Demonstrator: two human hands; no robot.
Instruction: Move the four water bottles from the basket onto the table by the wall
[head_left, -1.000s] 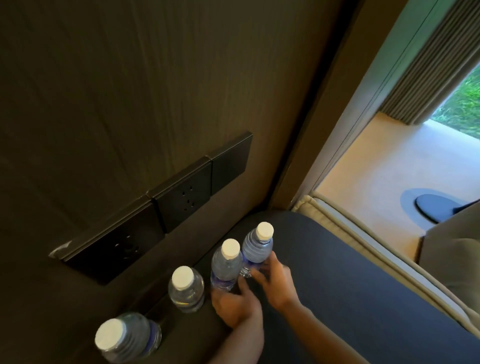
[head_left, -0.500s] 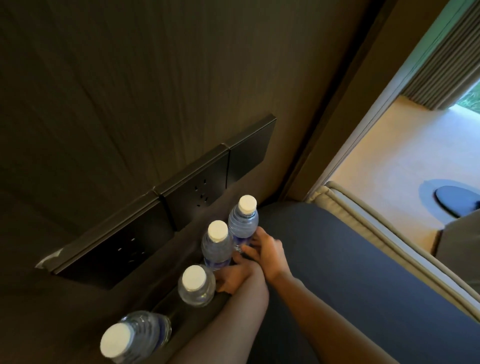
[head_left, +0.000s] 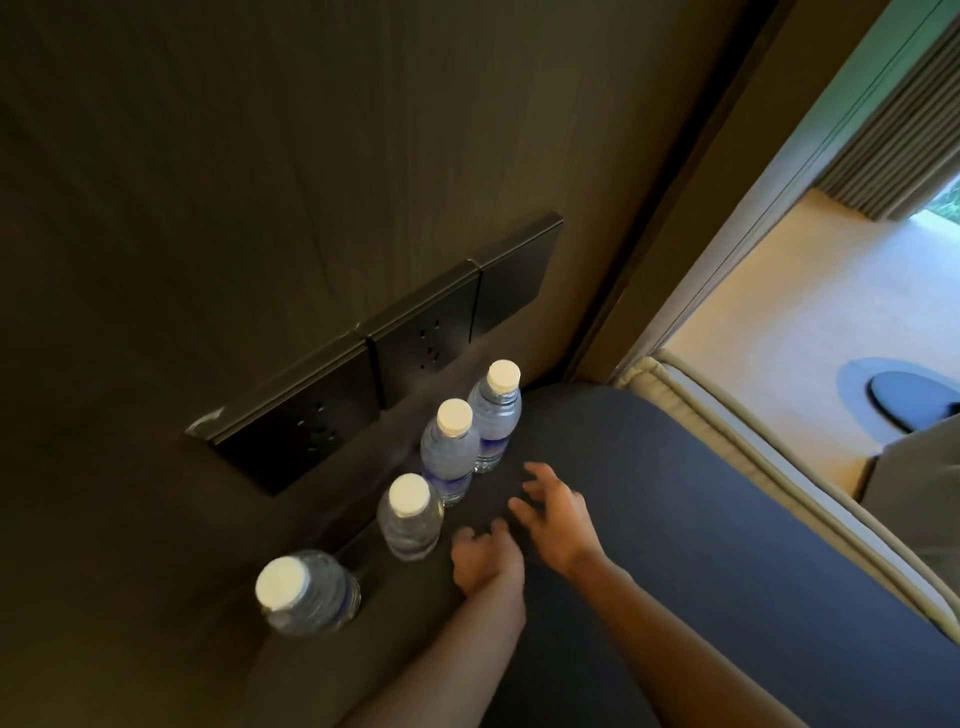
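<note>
Four clear plastic water bottles with white screw caps are what we are after, yet we take the scene from its biggest part down. The dark wood-grain wall (head_left: 322, 156) fills most of what we see. Below it lies the dark, rounded table top (head_left: 701, 519), running right up against that wall. To the right, through a doorway, we see pale flooring (head_left: 779, 322) and a pleated grey curtain (head_left: 883, 140). A row of three black socket plates (head_left: 384, 358) is fixed to the wall just above the table.

Both of our bare forearms reach in from the bottom edge. All four bottles stand upright on the table in a line along the wall — the nearest bottle (head_left: 306, 592) at lower left, the second bottle (head_left: 410, 519) beyond it, then the third bottle (head_left: 449, 452) and the farthest bottle (head_left: 494, 415), these last two just beside each other, the pair showing blue label bands low on their bodies.

Our right hand (head_left: 558, 519) hovers above the table near the third bottle, fingers spread apart and slightly curled, holding nothing. Our left hand (head_left: 485, 564) sits lower, just right of the second bottle — its fingers loosely curled, gripping nothing, clear of every bottle.
</note>
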